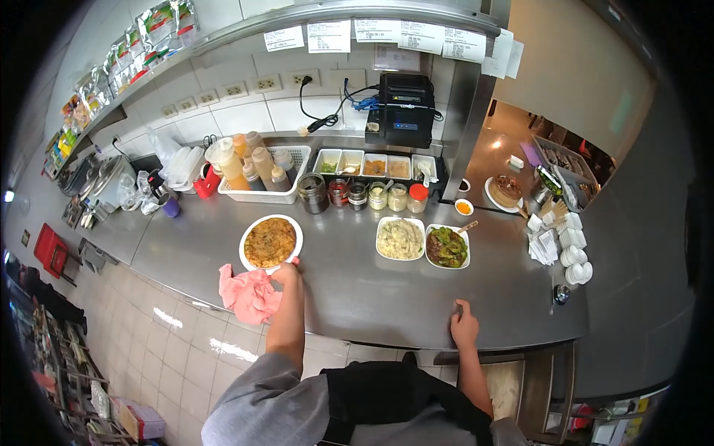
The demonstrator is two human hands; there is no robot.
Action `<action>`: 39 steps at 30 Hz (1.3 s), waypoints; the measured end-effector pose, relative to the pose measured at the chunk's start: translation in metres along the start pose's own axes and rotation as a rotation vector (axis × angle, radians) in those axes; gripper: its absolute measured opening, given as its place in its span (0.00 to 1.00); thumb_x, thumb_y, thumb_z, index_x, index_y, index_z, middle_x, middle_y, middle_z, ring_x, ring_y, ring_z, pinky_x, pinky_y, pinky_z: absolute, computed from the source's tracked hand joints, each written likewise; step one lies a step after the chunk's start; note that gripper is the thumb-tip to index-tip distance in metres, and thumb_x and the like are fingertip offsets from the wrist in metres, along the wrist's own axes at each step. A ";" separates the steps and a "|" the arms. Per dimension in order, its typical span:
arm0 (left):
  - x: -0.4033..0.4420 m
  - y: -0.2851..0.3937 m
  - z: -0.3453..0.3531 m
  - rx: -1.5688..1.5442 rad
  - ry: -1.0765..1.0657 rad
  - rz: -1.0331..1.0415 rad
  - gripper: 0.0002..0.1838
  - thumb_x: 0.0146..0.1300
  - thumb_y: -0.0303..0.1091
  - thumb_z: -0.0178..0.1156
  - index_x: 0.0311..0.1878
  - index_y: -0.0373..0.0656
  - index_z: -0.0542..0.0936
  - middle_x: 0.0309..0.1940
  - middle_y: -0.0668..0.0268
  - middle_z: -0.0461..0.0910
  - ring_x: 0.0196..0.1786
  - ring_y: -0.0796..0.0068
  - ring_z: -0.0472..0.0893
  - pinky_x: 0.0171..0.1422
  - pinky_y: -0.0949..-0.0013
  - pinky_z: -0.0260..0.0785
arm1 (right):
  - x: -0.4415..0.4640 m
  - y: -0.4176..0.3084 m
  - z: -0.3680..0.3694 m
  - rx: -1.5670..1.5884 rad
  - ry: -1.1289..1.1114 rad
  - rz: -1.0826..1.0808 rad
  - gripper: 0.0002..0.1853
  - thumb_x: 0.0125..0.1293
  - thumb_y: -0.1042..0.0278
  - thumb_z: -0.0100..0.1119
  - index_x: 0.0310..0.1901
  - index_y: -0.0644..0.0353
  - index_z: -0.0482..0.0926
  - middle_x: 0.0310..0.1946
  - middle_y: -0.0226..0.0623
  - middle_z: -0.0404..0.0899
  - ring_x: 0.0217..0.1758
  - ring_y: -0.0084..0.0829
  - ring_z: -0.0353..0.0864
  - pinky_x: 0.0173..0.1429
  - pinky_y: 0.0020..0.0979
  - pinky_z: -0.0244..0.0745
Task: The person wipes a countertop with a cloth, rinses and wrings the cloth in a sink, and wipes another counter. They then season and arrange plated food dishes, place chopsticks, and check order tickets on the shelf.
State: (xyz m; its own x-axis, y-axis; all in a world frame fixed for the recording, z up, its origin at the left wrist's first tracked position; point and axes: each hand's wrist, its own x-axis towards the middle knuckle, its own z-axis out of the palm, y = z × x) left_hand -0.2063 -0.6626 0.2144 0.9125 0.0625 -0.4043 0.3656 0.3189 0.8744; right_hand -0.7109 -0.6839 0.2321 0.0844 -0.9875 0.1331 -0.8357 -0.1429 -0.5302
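My left hand (287,273) is closed on a pink cloth (249,296) at the near rim of a round white plate (242,239). The cloth bunches out to the left, over the counter's front edge. Brown-orange food (270,241), cooked and chunky, covers the plate's middle. My right hand (465,325) rests near the counter's front edge with nothing in it, its fingers loosely bent and a little apart. Beyond it stand a square white bowl of leafy greens in dark sauce (447,247) with a spoon handle, and a white bowl of pale, lumpy food (400,239).
Behind the plate, a white basket (260,195) holds squeeze bottles. Several jars (378,196) line up before small trays of toppings (375,166). A black printer (401,110) hangs above, under paper slips (329,37). White cups and dishes (574,256) crowd the counter's right side.
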 end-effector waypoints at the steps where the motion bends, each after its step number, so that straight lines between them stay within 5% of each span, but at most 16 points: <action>1: -0.009 0.002 -0.012 0.070 -0.067 0.025 0.14 0.60 0.16 0.45 0.49 0.25 0.68 0.32 0.50 0.79 0.18 0.64 0.79 0.15 0.69 0.70 | 0.000 0.000 0.002 -0.002 0.008 0.002 0.20 0.57 0.68 0.51 0.53 0.45 0.70 0.22 0.50 0.78 0.29 0.55 0.78 0.36 0.52 0.71; 8: -0.025 -0.021 -0.085 0.267 -0.487 0.045 0.10 0.65 0.23 0.51 0.48 0.31 0.66 0.25 0.58 0.77 0.13 0.74 0.73 0.11 0.73 0.62 | -0.002 -0.010 0.002 -0.073 0.030 0.073 0.20 0.58 0.69 0.51 0.54 0.43 0.69 0.24 0.50 0.79 0.29 0.54 0.79 0.35 0.52 0.72; 23: -0.050 0.018 -0.114 0.812 -0.767 0.002 0.12 0.67 0.32 0.54 0.44 0.31 0.68 0.21 0.62 0.75 0.12 0.76 0.73 0.12 0.72 0.65 | -0.004 -0.016 0.009 -0.159 0.072 0.107 0.19 0.59 0.68 0.50 0.53 0.43 0.68 0.22 0.50 0.78 0.29 0.54 0.79 0.34 0.52 0.71; 39: -0.020 0.036 -0.101 1.047 -0.916 0.051 0.10 0.66 0.29 0.53 0.45 0.32 0.69 0.18 0.61 0.76 0.11 0.75 0.73 0.11 0.72 0.65 | -0.002 -0.022 0.007 -0.145 0.064 0.183 0.18 0.60 0.66 0.51 0.52 0.44 0.68 0.25 0.47 0.80 0.31 0.54 0.79 0.37 0.52 0.72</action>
State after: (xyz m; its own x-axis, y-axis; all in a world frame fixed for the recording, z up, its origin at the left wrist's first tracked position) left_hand -0.2299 -0.5567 0.2264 0.5741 -0.7121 -0.4041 -0.0768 -0.5382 0.8393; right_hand -0.6891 -0.6791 0.2374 -0.1065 -0.9891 0.1013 -0.9035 0.0537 -0.4252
